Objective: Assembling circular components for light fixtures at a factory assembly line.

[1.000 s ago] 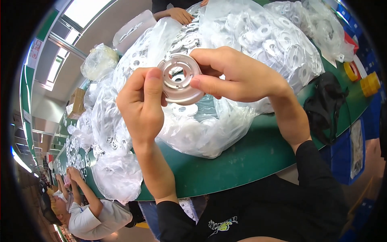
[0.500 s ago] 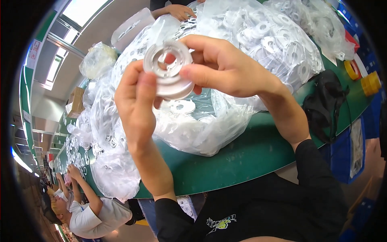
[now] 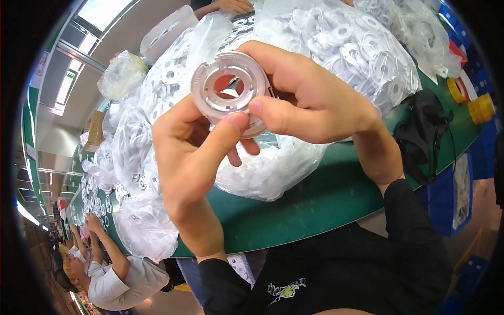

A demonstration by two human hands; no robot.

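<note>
Between my two hands I hold a round white plastic ring part [image 3: 216, 101] with a large centre hole, raised above the table. My left hand [image 3: 197, 152] grips its lower left side, the thumb pressed on its lower edge. My right hand [image 3: 304, 92] holds the right side, thumb on the face near the lower rim and index finger along the top. The fingers behind the part are mostly hidden. Under and beyond it, clear plastic bags [image 3: 273, 176] full of similar white ring parts are spread over the green table [image 3: 294, 220].
A large bag of white parts [image 3: 362, 58] lies beyond my right hand. At the right are a black bag [image 3: 422, 131], yellow tape rolls [image 3: 481, 108] and a blue bin [image 3: 451, 199]. A co-worker [image 3: 123, 281] sits at the left; another person's hand [image 3: 233, 6] shows at the far side.
The ring part has turned so that its face with the slots now points up toward me. My left thumb has shifted from its left side to its lower edge.
</note>
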